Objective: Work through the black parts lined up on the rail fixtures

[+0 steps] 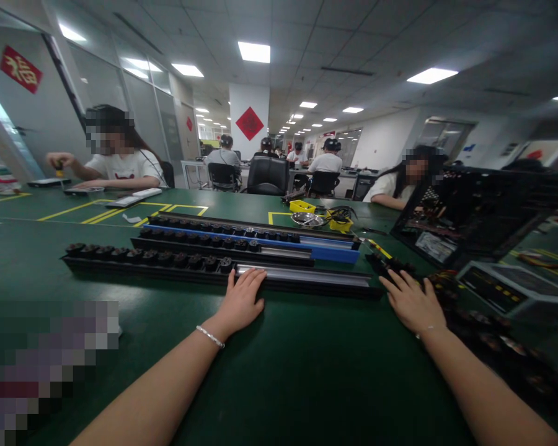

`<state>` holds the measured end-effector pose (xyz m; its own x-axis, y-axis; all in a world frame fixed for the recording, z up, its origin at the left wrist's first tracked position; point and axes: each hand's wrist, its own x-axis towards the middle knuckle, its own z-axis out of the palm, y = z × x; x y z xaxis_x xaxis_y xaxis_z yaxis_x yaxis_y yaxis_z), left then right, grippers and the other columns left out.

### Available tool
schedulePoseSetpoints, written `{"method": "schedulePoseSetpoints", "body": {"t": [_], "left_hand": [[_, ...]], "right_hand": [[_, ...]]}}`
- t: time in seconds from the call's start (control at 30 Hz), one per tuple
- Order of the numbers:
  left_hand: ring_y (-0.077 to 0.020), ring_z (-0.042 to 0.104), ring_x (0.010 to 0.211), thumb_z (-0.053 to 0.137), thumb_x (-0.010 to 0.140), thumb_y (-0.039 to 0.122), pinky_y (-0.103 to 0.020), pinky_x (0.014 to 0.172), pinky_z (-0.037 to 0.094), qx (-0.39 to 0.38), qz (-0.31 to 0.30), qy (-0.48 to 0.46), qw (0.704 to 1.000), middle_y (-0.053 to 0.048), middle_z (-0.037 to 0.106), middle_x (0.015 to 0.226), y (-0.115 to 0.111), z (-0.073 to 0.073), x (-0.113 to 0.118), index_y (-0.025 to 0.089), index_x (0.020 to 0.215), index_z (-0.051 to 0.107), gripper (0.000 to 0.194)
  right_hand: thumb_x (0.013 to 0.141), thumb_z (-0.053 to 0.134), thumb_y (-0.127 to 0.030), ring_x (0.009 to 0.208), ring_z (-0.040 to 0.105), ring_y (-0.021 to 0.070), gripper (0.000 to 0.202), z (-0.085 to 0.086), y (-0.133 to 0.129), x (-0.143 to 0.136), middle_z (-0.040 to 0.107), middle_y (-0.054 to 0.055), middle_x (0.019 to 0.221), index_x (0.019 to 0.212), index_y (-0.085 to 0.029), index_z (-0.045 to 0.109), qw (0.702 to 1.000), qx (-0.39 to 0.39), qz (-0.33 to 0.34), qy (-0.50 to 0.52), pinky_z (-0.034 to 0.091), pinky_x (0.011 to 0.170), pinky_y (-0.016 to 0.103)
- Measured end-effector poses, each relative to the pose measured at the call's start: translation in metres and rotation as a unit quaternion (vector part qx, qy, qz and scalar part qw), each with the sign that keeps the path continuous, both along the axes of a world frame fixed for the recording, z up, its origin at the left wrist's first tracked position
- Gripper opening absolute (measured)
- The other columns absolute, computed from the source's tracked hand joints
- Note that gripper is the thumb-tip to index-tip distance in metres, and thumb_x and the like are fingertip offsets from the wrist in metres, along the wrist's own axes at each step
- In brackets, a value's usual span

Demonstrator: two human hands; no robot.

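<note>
My left hand [246,297] lies with outstretched fingers on the nearest long black rail [302,277], a channel with a bare silvery inside on its right half. Round black socket-like pieces [167,257] sit in a row along its left half, the last one just left of my fingertips. My right hand [413,300] is spread beyond the rail's right end, over dark parts [385,263]; whether it touches them I cannot tell. Behind lie a second black rail [283,253] and a longer blue-sided one [337,254], both with similar round pieces.
A metal dish [307,218] and a yellow bin [302,207] stand behind the rails. An open black computer case [432,217] and a power supply box [511,288] are at the right. Persons sit at the far left [130,161] and far right [385,189] of the green table [307,371].
</note>
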<state>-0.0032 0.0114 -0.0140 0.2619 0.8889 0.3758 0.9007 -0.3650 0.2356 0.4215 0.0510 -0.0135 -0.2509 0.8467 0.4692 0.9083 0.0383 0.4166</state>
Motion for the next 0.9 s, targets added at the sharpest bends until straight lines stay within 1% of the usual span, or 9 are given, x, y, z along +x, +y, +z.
{"method": "schedulePoseSetpoints", "body": {"t": [0.1,0.23,0.43,0.57,0.63,0.77,0.83,0.87,0.9], "left_hand": [[-0.0228,0.029,0.132,0.047,0.076,0.023,-0.056,0.11,0.003,-0.005,-0.002,-0.003,1.0,-0.006,0.043,0.139,-0.001,0.001,0.0,0.024,0.133,0.035,0.059],[-0.0226,0.029,0.132,0.048,0.076,0.023,-0.055,0.11,0.002,-0.004,-0.003,-0.005,1.0,-0.005,0.042,0.139,-0.001,0.001,0.0,0.025,0.134,0.034,0.06],[-0.0222,0.029,0.132,0.049,0.076,0.023,-0.055,0.111,0.002,0.0,-0.005,-0.004,1.0,-0.004,0.043,0.139,0.0,0.0,-0.001,0.026,0.135,0.033,0.061],[-0.0231,0.03,0.132,0.049,0.076,0.023,-0.055,0.111,0.003,0.001,0.001,0.003,1.0,-0.005,0.043,0.139,0.0,-0.001,-0.001,0.025,0.135,0.034,0.061],[-0.0233,0.03,0.132,0.049,0.076,0.023,-0.055,0.111,0.003,0.003,0.002,0.004,1.0,-0.005,0.044,0.138,0.0,-0.001,0.0,0.025,0.134,0.034,0.06],[-0.0227,0.033,0.13,0.047,0.077,0.023,-0.053,0.111,0.008,0.013,0.005,-0.006,1.0,-0.005,0.046,0.136,-0.001,0.002,0.001,0.025,0.132,0.038,0.056],[-0.0221,0.034,0.129,0.046,0.078,0.023,-0.049,0.112,0.015,0.029,0.017,-0.014,0.999,-0.004,0.048,0.135,-0.001,0.006,0.002,0.024,0.128,0.044,0.05],[-0.0222,0.034,0.129,0.046,0.078,0.023,-0.047,0.111,0.019,0.042,0.033,-0.019,0.998,-0.004,0.048,0.135,-0.001,0.007,0.002,0.024,0.125,0.048,0.047],[-0.0229,0.033,0.13,0.046,0.079,0.023,-0.045,0.111,0.021,0.059,0.058,-0.026,0.996,-0.005,0.047,0.135,-0.001,0.009,0.002,0.023,0.122,0.051,0.043]], "right_hand": [[0.085,0.028,-0.027,0.131,0.028,0.0278,0.046,-0.001,0.019,0.004,0.045,0.002,0.138,0.122,-0.03,0.056,1.0,-0.028,0.007,-0.002,0.011,0.103,0.063],[0.083,0.029,-0.028,0.131,0.028,0.0281,0.046,-0.003,0.042,0.024,0.047,0.001,0.136,0.116,-0.031,0.06,0.997,-0.067,-0.018,0.023,0.008,0.103,0.065],[0.084,0.027,-0.026,0.131,0.028,0.0333,0.046,-0.009,0.066,0.046,0.047,0.009,0.135,0.111,-0.026,0.065,0.995,-0.066,-0.043,0.064,0.01,0.099,0.066],[0.085,0.026,-0.025,0.129,0.03,0.0353,0.047,-0.009,0.067,0.045,0.047,0.012,0.134,0.11,-0.022,0.065,0.994,-0.046,-0.063,0.072,0.013,0.096,0.066],[0.086,0.024,-0.028,0.128,0.031,0.0352,0.048,-0.008,0.06,0.038,0.047,0.014,0.134,0.111,-0.02,0.064,0.996,-0.031,-0.049,0.073,0.015,0.096,0.064],[0.087,0.023,-0.029,0.125,0.035,0.0331,0.048,-0.004,0.042,0.017,0.05,0.017,0.129,0.112,-0.015,0.063,0.99,0.066,-0.033,0.119,0.016,0.1,0.061],[0.086,0.026,-0.029,0.12,0.04,0.0333,0.047,0.002,0.037,0.006,0.053,0.017,0.126,0.113,-0.015,0.062,0.971,0.132,-0.056,0.193,0.021,0.099,0.06],[0.086,0.027,-0.029,0.116,0.044,0.0335,0.047,0.006,0.036,0.0,0.056,0.018,0.122,0.112,-0.013,0.062,0.955,0.16,-0.071,0.238,0.027,0.097,0.058],[0.085,0.027,-0.028,0.111,0.048,0.0328,0.047,0.011,0.036,-0.007,0.058,0.018,0.117,0.111,-0.012,0.062,0.945,0.165,-0.072,0.274,0.033,0.093,0.055]]}}
